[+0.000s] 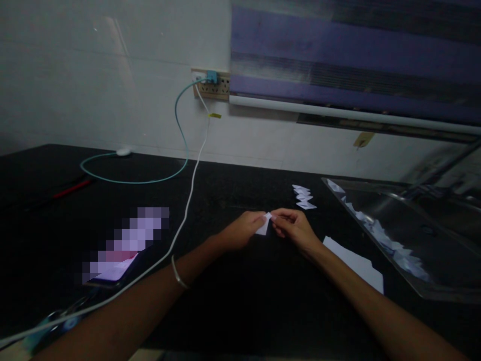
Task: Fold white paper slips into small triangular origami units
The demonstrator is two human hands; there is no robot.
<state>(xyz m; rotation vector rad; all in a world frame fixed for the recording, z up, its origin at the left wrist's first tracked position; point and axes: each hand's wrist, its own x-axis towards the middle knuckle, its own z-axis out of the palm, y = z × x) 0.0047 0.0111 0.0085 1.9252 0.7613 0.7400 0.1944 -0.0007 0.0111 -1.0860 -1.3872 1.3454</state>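
Between my two hands is a small folded piece of white paper (262,228), held just above the black countertop. My left hand (243,229) grips it from the left with the thumb on top. My right hand (295,226) pinches its upper right corner between thumb and fingertips. Behind my right hand lies a short row of folded white paper pieces (304,196) with pointed ends. A stack of white paper sheets (355,265) rests beside my right forearm, which covers part of it.
A metal sink (451,235) is at right, with many folded papers (394,245) along its left rim. A phone (116,268) with a lit screen lies at left. A white cable (191,185) crosses the countertop (233,301) from the wall socket (214,87). A red-handled tool (71,188) lies far left.
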